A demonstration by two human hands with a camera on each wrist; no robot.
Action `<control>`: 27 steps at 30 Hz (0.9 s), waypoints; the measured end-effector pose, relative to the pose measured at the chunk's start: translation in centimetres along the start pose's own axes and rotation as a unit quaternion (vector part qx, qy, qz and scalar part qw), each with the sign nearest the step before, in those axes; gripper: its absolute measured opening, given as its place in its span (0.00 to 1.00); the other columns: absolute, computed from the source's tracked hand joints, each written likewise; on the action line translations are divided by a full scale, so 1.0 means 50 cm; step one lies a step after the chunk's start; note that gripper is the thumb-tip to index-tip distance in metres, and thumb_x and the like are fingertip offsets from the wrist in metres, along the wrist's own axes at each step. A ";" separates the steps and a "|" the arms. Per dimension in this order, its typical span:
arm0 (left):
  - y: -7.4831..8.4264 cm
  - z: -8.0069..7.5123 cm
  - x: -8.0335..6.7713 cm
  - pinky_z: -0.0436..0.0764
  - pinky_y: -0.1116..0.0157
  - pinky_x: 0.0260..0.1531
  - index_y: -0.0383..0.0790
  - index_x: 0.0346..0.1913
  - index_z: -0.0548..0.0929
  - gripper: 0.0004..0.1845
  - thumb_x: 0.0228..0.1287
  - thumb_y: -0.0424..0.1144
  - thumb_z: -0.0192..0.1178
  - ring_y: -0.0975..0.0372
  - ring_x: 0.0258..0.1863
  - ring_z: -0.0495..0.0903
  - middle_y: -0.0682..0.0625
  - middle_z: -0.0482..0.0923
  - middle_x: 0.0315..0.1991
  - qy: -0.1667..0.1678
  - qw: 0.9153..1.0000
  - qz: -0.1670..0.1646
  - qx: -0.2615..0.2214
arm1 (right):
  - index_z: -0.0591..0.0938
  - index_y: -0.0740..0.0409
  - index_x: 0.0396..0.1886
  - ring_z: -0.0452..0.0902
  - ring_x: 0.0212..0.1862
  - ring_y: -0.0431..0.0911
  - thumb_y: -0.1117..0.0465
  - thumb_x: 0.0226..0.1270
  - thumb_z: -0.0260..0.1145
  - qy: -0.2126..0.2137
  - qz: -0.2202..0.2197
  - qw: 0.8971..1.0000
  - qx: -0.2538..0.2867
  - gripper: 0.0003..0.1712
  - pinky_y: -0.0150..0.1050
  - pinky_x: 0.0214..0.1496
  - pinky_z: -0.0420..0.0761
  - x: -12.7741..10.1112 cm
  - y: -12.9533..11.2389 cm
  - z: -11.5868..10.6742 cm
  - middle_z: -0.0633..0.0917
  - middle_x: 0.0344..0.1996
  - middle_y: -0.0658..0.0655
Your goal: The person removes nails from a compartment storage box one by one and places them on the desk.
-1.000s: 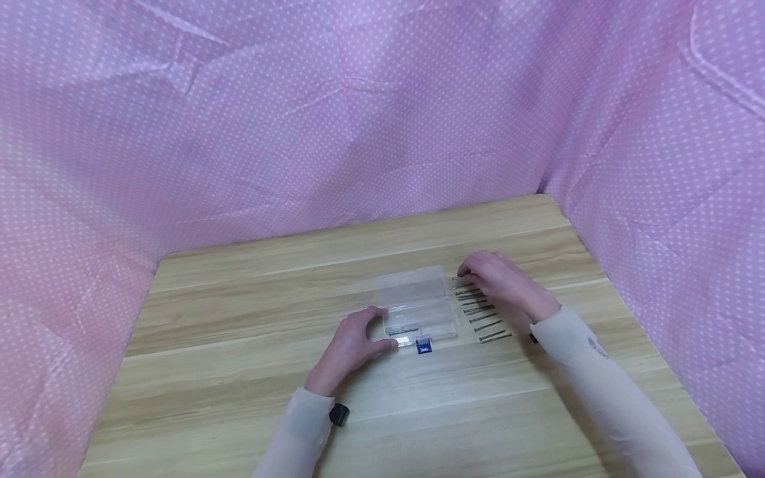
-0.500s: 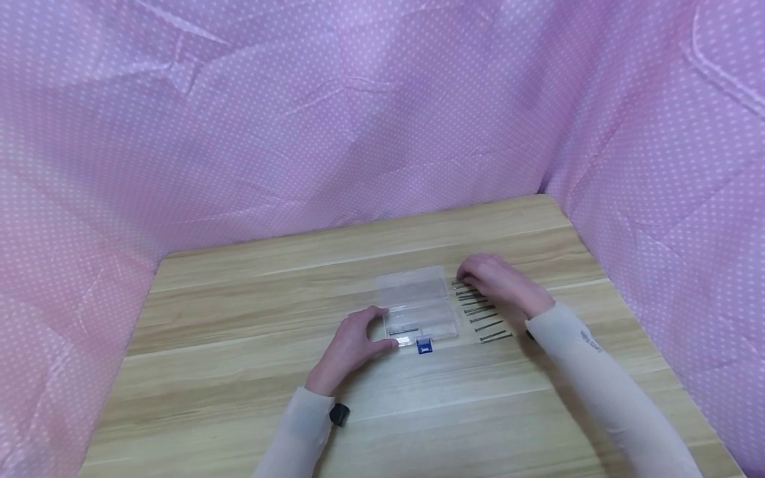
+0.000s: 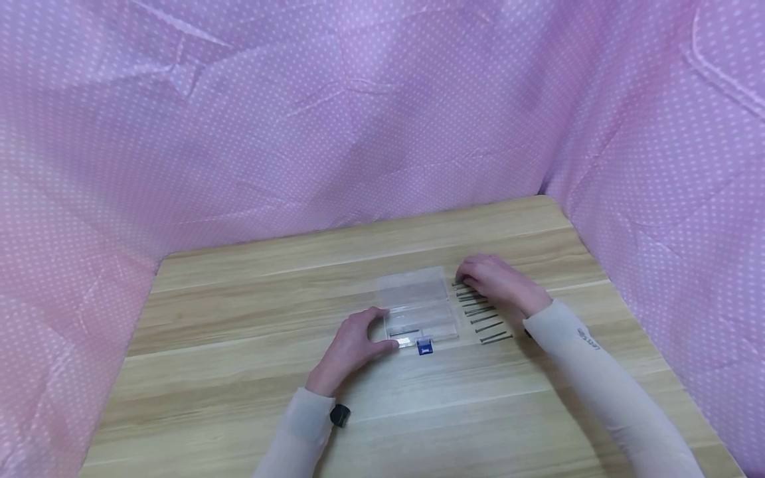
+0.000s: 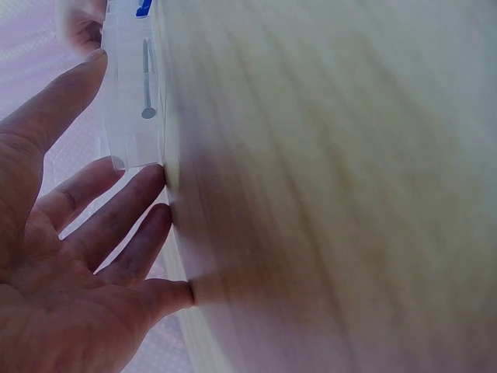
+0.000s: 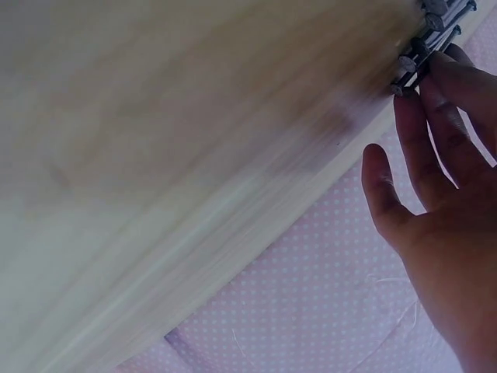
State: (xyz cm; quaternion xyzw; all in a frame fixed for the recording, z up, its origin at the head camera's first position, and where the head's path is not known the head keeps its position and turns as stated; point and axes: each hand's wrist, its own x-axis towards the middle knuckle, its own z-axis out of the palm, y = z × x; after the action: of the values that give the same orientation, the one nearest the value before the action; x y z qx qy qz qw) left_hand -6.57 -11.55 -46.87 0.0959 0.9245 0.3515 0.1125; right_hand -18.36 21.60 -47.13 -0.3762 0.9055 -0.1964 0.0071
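Observation:
A clear plastic box (image 3: 439,323) lies with its lid (image 3: 412,285) folded back and a blue tab (image 3: 425,346) on its near edge. My left hand (image 3: 352,338) holds the box's left end, thumb at the near corner and index finger at the far corner. One nail (image 4: 146,78) lies inside the box, its round head toward my left hand. To the right of the box, several nails (image 3: 487,325) lie in a loose column. At the column's far end my right hand (image 3: 493,275) pinches a nail (image 5: 398,88), mostly hidden by my fingers in the head view.
The wood-grain table (image 3: 251,358) has a far edge against a pink dotted cloth (image 3: 358,133), which hangs on several sides. A black band (image 3: 340,415) sits at my left wrist.
My right hand has drawn slightly nearer, bringing the farthest nail closer to the others in the column. My left hand and the box have stayed nearly still.

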 end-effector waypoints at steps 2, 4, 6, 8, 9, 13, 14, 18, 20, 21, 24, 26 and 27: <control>-0.001 0.001 0.001 0.71 0.47 0.69 0.40 0.66 0.80 0.35 0.57 0.50 0.78 0.46 0.66 0.75 0.41 0.80 0.63 0.001 1.000 0.001 -0.001 | 0.88 0.57 0.43 0.84 0.49 0.53 0.70 0.70 0.67 -0.001 0.000 1.000 -0.003 0.08 0.54 0.59 0.80 0.000 -0.001 0.000 0.88 0.43 0.55; -0.001 0.001 0.001 0.72 0.47 0.68 0.40 0.66 0.80 0.35 0.57 0.50 0.78 0.46 0.66 0.75 0.42 0.80 0.63 0.001 1.000 0.002 -0.001 | 0.88 0.57 0.43 0.84 0.49 0.54 0.70 0.70 0.67 -0.003 0.000 1.000 -0.006 0.08 0.54 0.59 0.80 0.000 -0.001 0.000 0.87 0.42 0.55; -0.002 0.002 0.001 0.72 0.47 0.68 0.40 0.66 0.80 0.35 0.57 0.50 0.78 0.46 0.66 0.75 0.41 0.80 0.63 0.002 1.000 0.003 0.000 | 0.88 0.57 0.43 0.84 0.49 0.53 0.70 0.70 0.67 -0.006 0.002 1.000 -0.008 0.07 0.54 0.59 0.80 0.000 -0.001 -0.001 0.87 0.42 0.55; -0.002 0.002 0.001 0.71 0.47 0.68 0.41 0.65 0.80 0.35 0.57 0.50 0.78 0.46 0.66 0.75 0.42 0.80 0.63 0.002 1.000 0.004 0.001 | 0.88 0.57 0.43 0.84 0.49 0.54 0.70 0.70 0.67 -0.008 0.006 1.000 -0.009 0.08 0.54 0.59 0.80 0.000 -0.001 -0.001 0.87 0.43 0.55; -0.002 0.002 0.001 0.71 0.47 0.68 0.41 0.65 0.80 0.35 0.57 0.50 0.78 0.46 0.66 0.75 0.42 0.80 0.63 0.002 1.000 0.003 0.001 | 0.88 0.58 0.44 0.84 0.49 0.54 0.70 0.70 0.67 -0.008 0.008 1.000 -0.009 0.08 0.53 0.59 0.80 0.000 -0.002 -0.002 0.87 0.43 0.55; -0.002 0.002 0.001 0.71 0.47 0.69 0.41 0.65 0.80 0.35 0.57 0.50 0.78 0.46 0.66 0.75 0.41 0.80 0.63 0.003 1.000 0.002 0.000 | 0.88 0.58 0.45 0.83 0.50 0.55 0.69 0.70 0.67 -0.001 0.013 1.000 -0.009 0.08 0.55 0.60 0.80 -0.003 -0.007 -0.007 0.87 0.44 0.56; -0.002 0.002 0.001 0.71 0.47 0.69 0.41 0.65 0.80 0.35 0.57 0.50 0.78 0.46 0.66 0.75 0.41 0.80 0.63 0.004 1.000 0.002 -0.001 | 0.87 0.59 0.45 0.83 0.50 0.55 0.70 0.70 0.67 0.004 0.012 1.000 -0.010 0.08 0.55 0.60 0.80 -0.005 -0.009 -0.009 0.87 0.44 0.57; -0.002 0.002 0.000 0.71 0.47 0.68 0.40 0.65 0.80 0.35 0.57 0.50 0.78 0.46 0.66 0.75 0.42 0.80 0.63 0.005 1.000 0.004 -0.003 | 0.87 0.59 0.45 0.83 0.50 0.56 0.69 0.70 0.68 0.026 0.006 1.000 -0.011 0.07 0.56 0.59 0.80 -0.013 -0.018 -0.013 0.87 0.44 0.57; -0.002 0.002 0.000 0.72 0.47 0.68 0.40 0.65 0.80 0.35 0.57 0.50 0.78 0.46 0.66 0.75 0.42 0.80 0.63 0.006 1.000 0.005 -0.004 | 0.87 0.59 0.45 0.83 0.50 0.55 0.69 0.70 0.68 0.037 0.004 0.999 -0.015 0.07 0.56 0.59 0.80 -0.016 -0.024 -0.014 0.87 0.44 0.57; -0.002 0.002 0.000 0.72 0.47 0.68 0.40 0.65 0.80 0.35 0.57 0.50 0.78 0.47 0.66 0.76 0.42 0.80 0.63 0.006 1.000 0.006 -0.004 | 0.88 0.59 0.45 0.83 0.49 0.55 0.68 0.70 0.69 0.043 0.004 0.999 -0.015 0.07 0.55 0.59 0.80 -0.018 -0.027 -0.015 0.87 0.44 0.57; -0.003 0.003 0.000 0.72 0.48 0.68 0.40 0.65 0.80 0.35 0.57 0.50 0.78 0.47 0.65 0.76 0.42 0.81 0.62 0.006 1.000 0.008 -0.003 | 0.87 0.59 0.45 0.83 0.49 0.55 0.68 0.69 0.70 0.062 0.000 0.998 -0.017 0.07 0.56 0.58 0.80 -0.022 -0.040 -0.016 0.87 0.43 0.57; -0.003 0.004 0.001 0.72 0.48 0.68 0.40 0.65 0.80 0.35 0.57 0.51 0.78 0.47 0.65 0.76 0.42 0.81 0.62 0.005 1.000 0.007 -0.003 | 0.87 0.60 0.45 0.83 0.48 0.55 0.69 0.67 0.71 0.080 -0.008 0.997 -0.018 0.08 0.56 0.56 0.80 -0.026 -0.050 -0.016 0.87 0.42 0.57; -0.003 0.004 0.001 0.72 0.48 0.68 0.40 0.65 0.80 0.35 0.57 0.51 0.78 0.47 0.65 0.76 0.42 0.81 0.62 0.004 1.000 0.007 -0.004 | 0.87 0.60 0.45 0.83 0.48 0.55 0.69 0.66 0.71 0.090 -0.013 0.996 -0.019 0.08 0.56 0.55 0.81 -0.028 -0.055 -0.015 0.87 0.42 0.57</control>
State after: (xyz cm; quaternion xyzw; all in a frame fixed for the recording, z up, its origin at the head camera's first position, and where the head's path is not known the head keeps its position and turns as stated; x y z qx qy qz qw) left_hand -6.56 -11.51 -47.12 0.1002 0.9228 0.3563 0.1071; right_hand -15.62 21.08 -45.62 -0.3691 0.9009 -0.2122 -0.0843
